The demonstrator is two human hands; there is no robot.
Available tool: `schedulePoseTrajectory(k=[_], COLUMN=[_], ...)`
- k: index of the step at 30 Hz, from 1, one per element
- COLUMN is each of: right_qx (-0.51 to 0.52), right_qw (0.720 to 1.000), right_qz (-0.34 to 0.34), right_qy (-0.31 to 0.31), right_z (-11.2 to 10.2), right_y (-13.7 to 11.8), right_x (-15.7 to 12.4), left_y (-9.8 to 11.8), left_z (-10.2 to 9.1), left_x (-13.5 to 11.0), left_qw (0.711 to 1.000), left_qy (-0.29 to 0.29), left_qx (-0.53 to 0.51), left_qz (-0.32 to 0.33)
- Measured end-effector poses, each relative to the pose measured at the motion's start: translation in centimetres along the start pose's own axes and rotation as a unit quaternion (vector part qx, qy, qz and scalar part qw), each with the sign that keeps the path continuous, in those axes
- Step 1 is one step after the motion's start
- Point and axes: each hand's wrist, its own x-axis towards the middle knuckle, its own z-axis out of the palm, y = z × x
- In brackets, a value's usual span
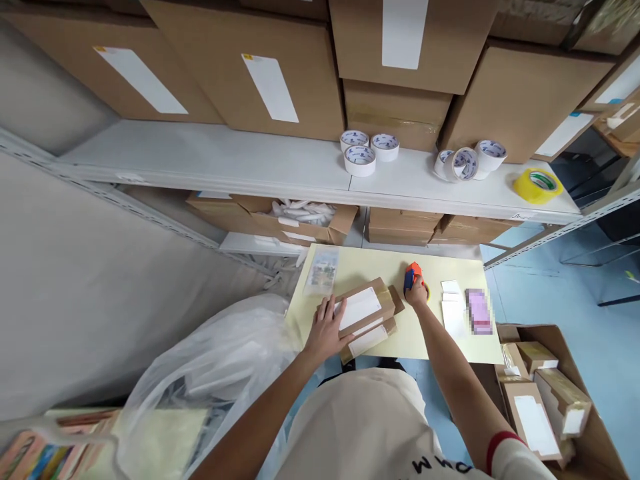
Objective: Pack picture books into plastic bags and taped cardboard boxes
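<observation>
Left hand: fingers partly spread, laid on upper box, nothing gripped; likely steadying it. Right hand: fingers curled around tape dispenser, presumably for control.

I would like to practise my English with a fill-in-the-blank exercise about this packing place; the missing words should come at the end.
1. The person's left hand touches a brown cardboard box whose rectangular label is coloured ____.
2. The person's right hand grips an orange-and-blue tape dispenser, to the ____ (left/right) of that box.
3. On the long white shelf, the left group of round white tape rolls counts ____ rolls.
4. Near this shelf's right end lies one round tape roll coloured ____.

Missing words: white; right; three; yellow.
</observation>
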Motion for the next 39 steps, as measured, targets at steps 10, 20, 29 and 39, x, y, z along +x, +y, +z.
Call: schedulePoseTrajectory(k=[10, 20, 29, 39], right_qx=[0.218, 0.105, 0.089, -0.205], right_qw=[0.949, 0.965, 0.953, 0.939], right_qz=[-0.228, -0.225, -0.268, -0.276], right_qy=[-0.02, -0.081, -0.113, -0.025], right_z=[-11.1, -8.6, -9.0, -11.0], right_y=[-0.3, -2.0, -1.7, -2.3], right_x=[-5.8, -7.2, -6.9, -7.8], left_y=[3.5, 5.7, 10.7, 0.3], left_z=[-0.7, -2.7, -4.9, -3.4], left_x=[4.1, 4.6, 6.7, 5.8], left_qw=[0.975, 0.954, 0.668, 0.769], left_qy=[-0.049, -0.015, -0.1, 0.033], left_qx=[0.003, -0.263, -0.714, -0.592], left_qz=[0.218, 0.141, -0.183, -0.241])
